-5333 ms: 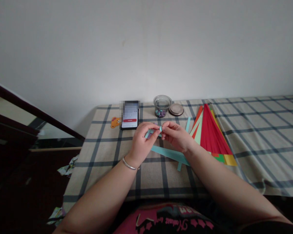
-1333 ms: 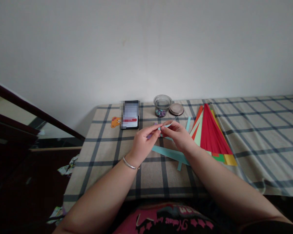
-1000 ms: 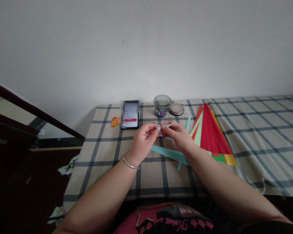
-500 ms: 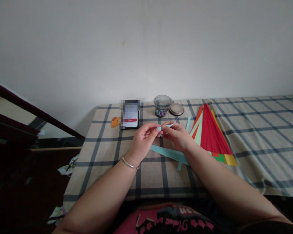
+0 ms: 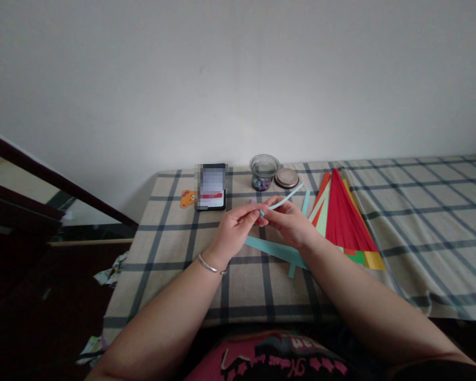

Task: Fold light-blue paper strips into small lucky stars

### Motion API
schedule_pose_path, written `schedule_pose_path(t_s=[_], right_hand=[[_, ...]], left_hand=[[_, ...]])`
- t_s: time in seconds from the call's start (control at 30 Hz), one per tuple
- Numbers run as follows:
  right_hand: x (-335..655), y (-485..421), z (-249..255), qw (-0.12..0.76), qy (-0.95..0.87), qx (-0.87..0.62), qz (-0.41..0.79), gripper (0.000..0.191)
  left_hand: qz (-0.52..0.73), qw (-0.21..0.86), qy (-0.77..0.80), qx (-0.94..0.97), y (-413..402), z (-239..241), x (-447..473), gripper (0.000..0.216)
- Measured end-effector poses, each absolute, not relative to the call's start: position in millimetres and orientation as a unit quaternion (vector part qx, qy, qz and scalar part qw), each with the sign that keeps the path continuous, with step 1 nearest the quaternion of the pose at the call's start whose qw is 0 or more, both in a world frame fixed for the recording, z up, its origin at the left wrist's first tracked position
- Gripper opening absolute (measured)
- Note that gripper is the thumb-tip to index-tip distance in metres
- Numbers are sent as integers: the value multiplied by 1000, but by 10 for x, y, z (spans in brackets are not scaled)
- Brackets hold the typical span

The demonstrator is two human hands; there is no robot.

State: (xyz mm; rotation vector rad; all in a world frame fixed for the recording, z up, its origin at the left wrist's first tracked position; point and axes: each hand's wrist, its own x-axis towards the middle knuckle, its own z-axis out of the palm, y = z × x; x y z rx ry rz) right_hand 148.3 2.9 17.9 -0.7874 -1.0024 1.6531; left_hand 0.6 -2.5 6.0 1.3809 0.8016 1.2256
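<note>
A narrow light-blue paper strip [image 5: 287, 197] runs between my hands, its folded end pinched at the fingertips and its loose tail pointing up to the right. My left hand [image 5: 239, 223] is closed on the small folded end, and a bracelet circles that wrist. On the other side my right hand [image 5: 289, 221] pinches the same strip with thumb and finger. Beneath the hands, wider light-blue paper strips [image 5: 275, 251] lie on the cloth, partly hidden by my right forearm. Fingers cover most of the folded part.
Behind the hands stands a clear tub [image 5: 264, 172] with small blue and purple pieces, beside its round lid [image 5: 287, 178]. A phone [image 5: 212, 188] leans at the left, near an orange bear cutout [image 5: 188, 199]. Fanned red paper strips [image 5: 347, 219] lie right on the checked tablecloth [image 5: 182, 246].
The strip's free tail now reaches farther up and right, beyond my right fingers. My fingertips have drawn closer together around the folded end.
</note>
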Motion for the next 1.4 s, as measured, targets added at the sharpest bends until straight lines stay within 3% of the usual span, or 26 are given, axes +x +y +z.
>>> schedule_pose_path(t_s=[0.7, 1.4], right_hand=[[1500, 76, 150, 535, -436, -383, 614, 39], [1508, 87, 156, 539, -449, -404, 587, 35]], left_hand=[[500, 385, 368, 682, -29, 31, -46, 26], [517, 428, 370, 643, -7, -6, -9, 23]])
